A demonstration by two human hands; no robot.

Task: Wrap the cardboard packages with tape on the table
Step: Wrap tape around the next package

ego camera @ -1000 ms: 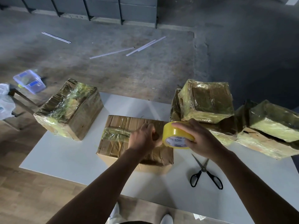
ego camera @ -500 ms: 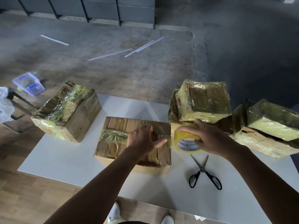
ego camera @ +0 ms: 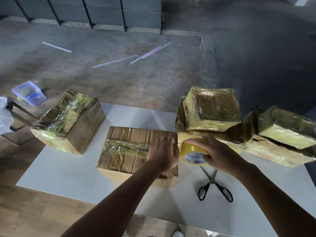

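Observation:
A flat cardboard package [ego camera: 130, 151] lies at the middle of the white table [ego camera: 68, 171], with a band of clear tape across its top. My left hand [ego camera: 163, 153] presses flat on the package's right end, fingers straight. My right hand [ego camera: 217, 154] grips a yellow tape roll [ego camera: 191, 153] just past the package's right edge, low beside its side. Another taped package [ego camera: 68, 120] sits at the table's left. Several tape-wrapped packages [ego camera: 213, 108] are stacked at the right.
Black-handled scissors [ego camera: 213, 183] lie open on the table below my right hand. A clear plastic box [ego camera: 29, 93] and a white bag [ego camera: 5, 117] sit off the table's left. White strips [ego camera: 116, 60] lie on the concrete floor beyond.
My right hand has carried the tape roll rightward and down past the package's right edge. My left hand slid right along the top to the package's end.

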